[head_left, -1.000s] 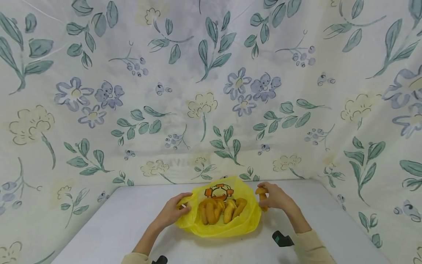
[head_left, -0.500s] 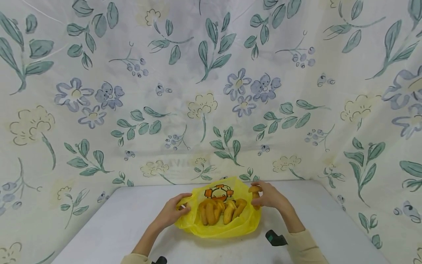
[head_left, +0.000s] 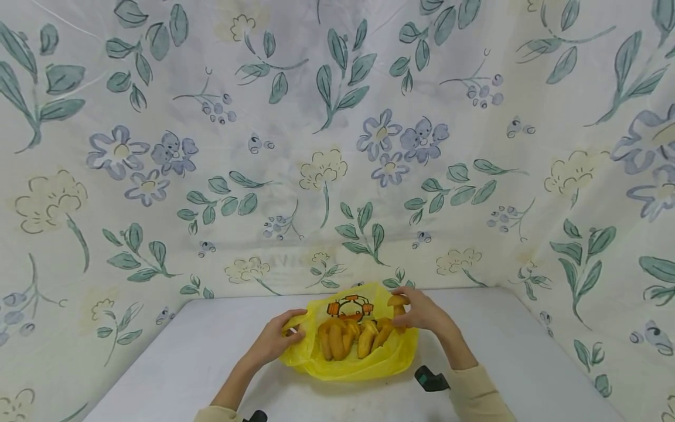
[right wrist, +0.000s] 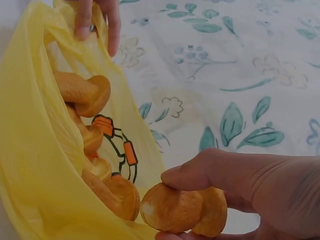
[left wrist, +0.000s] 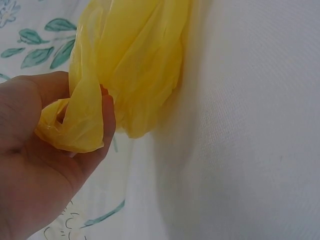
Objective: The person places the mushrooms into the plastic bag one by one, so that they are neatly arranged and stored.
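Observation:
A yellow plastic bag (head_left: 364,369) lies with its mouth spread, showing several brown mushrooms (head_left: 337,341) inside and a cartoon print on its inner back wall. At the bag's left edge my left hand (head_left: 275,338) grips a bunched handle, seen as a loop of yellow film (left wrist: 87,120) between thumb and fingers. My right hand (head_left: 424,312) pinches one more mushroom (right wrist: 172,207) by its stem and cap, thumb on one side and fingers on the other. That mushroom overlaps the bag's right rim in the head view, close beside the mushrooms (right wrist: 87,92) inside.
The bag rests on a white table (head_left: 195,351) whose back edge meets a hanging floral cloth (head_left: 327,176). Dark wrist devices (head_left: 431,379) are worn below both hands, and beige sleeves (head_left: 481,392) cover the forearms.
My right hand has moved left with its mushroom, from beside the bag's right edge to over its right rim. The left hand and the bag have stayed put.

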Demonstrator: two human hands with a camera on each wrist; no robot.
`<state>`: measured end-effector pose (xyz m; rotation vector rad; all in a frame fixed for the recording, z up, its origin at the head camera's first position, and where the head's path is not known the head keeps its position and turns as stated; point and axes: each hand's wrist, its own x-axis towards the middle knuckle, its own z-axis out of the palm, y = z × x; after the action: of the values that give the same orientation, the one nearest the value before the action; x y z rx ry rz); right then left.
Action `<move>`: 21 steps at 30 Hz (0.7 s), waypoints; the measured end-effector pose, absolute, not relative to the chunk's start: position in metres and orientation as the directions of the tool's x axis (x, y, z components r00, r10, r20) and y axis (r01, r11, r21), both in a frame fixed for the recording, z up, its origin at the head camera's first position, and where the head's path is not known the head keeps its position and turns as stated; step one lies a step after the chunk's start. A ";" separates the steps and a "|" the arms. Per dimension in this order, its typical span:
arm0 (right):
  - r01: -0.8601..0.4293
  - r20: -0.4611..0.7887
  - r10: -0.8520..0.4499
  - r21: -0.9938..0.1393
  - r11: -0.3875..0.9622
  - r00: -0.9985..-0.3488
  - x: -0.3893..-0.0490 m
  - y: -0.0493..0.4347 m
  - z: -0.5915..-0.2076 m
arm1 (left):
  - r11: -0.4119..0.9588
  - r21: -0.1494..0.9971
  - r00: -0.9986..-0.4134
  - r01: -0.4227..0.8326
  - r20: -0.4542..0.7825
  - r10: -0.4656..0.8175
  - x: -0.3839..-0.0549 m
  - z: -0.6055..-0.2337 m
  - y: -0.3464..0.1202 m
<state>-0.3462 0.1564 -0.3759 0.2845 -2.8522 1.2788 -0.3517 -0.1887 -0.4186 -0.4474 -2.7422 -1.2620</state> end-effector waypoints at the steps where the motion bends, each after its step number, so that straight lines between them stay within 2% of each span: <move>1: -0.168 0.075 -0.168 -0.743 0.649 -0.983 -0.346 0.156 -0.376 | 0.617 0.728 -0.953 0.301 0.202 0.226 -0.352 -0.419 -0.189; 21: -0.199 0.081 -0.212 -0.753 0.627 -0.974 -0.346 0.133 -0.379 | 0.608 0.735 -0.953 0.300 0.198 0.230 -0.349 -0.417 -0.189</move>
<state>-0.3462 0.1329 -0.3795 0.3597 -2.8471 1.3146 -0.3492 -0.1890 -0.4173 -0.4528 -2.7421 -1.2774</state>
